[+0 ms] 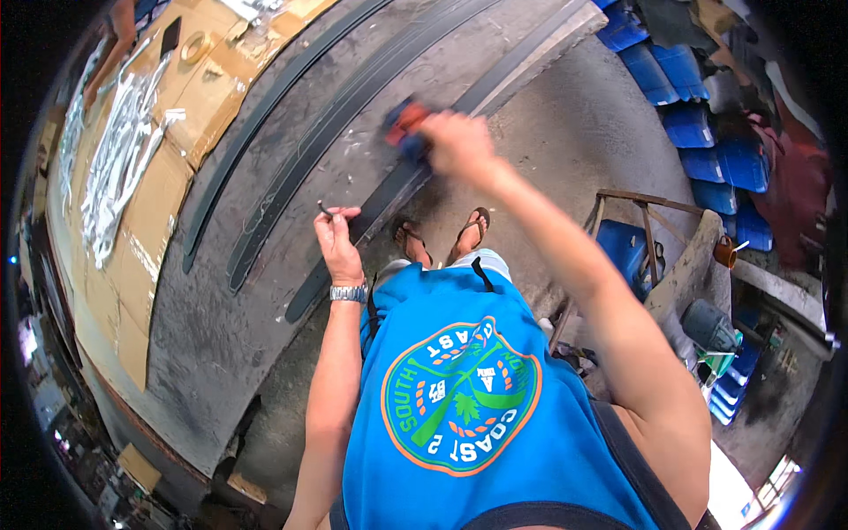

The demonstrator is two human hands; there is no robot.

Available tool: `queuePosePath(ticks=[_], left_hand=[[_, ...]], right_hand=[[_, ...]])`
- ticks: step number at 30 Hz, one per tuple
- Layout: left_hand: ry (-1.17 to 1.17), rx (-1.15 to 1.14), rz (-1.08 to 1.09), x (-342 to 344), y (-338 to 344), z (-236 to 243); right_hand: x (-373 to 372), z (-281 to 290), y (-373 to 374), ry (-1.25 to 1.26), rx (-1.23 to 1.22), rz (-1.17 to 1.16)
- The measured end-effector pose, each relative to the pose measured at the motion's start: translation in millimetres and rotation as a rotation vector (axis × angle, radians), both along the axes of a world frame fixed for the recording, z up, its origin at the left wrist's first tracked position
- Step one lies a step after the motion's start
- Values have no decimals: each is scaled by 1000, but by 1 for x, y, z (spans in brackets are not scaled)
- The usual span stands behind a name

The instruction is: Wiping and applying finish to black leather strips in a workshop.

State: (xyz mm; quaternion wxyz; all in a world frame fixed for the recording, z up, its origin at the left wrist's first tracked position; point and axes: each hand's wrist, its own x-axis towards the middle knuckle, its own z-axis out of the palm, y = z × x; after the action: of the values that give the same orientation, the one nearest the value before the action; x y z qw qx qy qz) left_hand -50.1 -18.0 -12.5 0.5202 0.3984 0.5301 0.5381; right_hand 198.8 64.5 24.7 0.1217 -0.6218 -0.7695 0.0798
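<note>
A long dark belt-like strip (389, 196) lies along the near edge of the grey tabletop, running from lower left to upper right. My right hand (459, 141) is closed on a red-and-blue bundle (408, 128), blurred by motion, perhaps a cloth; it is over the strip. My left hand (337, 240), with a metal watch at the wrist, pinches a small, thin dark piece (325, 210) beside the same strip. Beyond it lie two more dark strips, one with pale lines (305, 168) and a narrower one (240, 163) farther left.
Cardboard (163, 199) at the left carries a heap of white strips (119, 177), a tape roll (195, 48) and a phone (170, 35). Another person's arm (113, 57) shows at upper left. Blue stacked pieces (689, 128) and a wooden frame (649, 196) stand at right.
</note>
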Motion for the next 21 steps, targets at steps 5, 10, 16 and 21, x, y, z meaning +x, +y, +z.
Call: queuePosePath(ticks=[5, 10, 16, 21], left_hand=[[-12, -7, -15, 4, -1, 2], [41, 0, 30, 8, -3, -1], [46, 41, 116, 12, -5, -9], [158, -8, 151, 19, 1, -9]], right_hand=[[85, -20, 51, -3, 75, -368], [-69, 7, -45, -70, -126, 267], [-5, -10, -14, 86, 6, 76], [115, -8, 58, 24, 8, -297]])
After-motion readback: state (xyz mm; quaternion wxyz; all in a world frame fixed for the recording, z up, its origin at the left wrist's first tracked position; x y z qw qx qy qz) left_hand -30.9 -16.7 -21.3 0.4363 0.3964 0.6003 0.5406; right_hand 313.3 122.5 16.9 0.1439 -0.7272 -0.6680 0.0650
